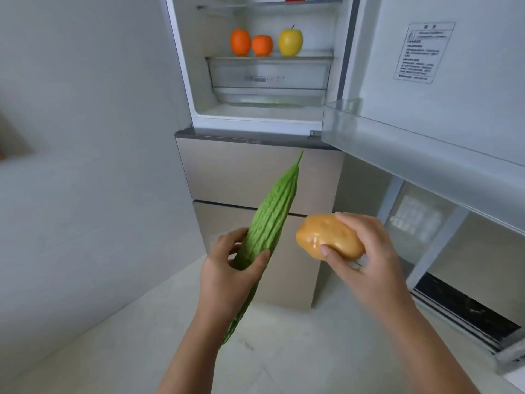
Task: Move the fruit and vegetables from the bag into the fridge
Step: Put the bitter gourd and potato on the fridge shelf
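Gourd [272, 217] in left grip [227, 277], potato [326, 234] right grip [369, 260]

One wide-angle camera, worn on the head, is being aimed forward and down. The open fridge [255, 172] is being framed close ahead in the upper part; the left hand [227, 274] and right hand [369, 257] are being caught nearest, low in frame.

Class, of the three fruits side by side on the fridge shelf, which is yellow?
The apple at the row's right end, with a dark stem; the two to its left are oranges.
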